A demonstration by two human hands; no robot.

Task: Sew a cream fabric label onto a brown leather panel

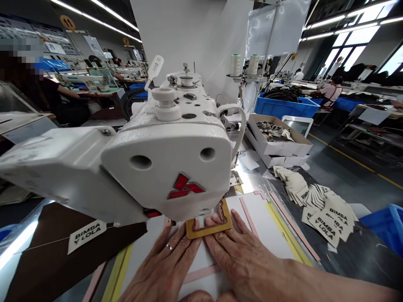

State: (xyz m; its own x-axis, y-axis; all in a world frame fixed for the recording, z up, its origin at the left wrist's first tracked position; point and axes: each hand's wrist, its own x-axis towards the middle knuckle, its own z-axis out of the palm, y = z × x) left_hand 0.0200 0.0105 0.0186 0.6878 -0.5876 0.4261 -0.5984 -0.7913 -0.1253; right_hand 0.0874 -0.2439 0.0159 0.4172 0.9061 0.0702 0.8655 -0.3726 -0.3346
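"Grip?"
"Left hand (166, 260) and right hand (239, 251) lie flat, fingers outstretched, unclasped."
"And the yellow frame (210, 230)?"
"Below the sewing machine (163, 167), over the white sheet (264, 226), fingertips of both hands showing inside its opening. Touching? I can't tell."

Ceiling tube lights (115, 15) and windows (343, 52) provide illumination. Glare whitens the surface (362, 260) along its left edge and beside the sewing machine (166, 144). Wide-angle distortion stretches the margins.
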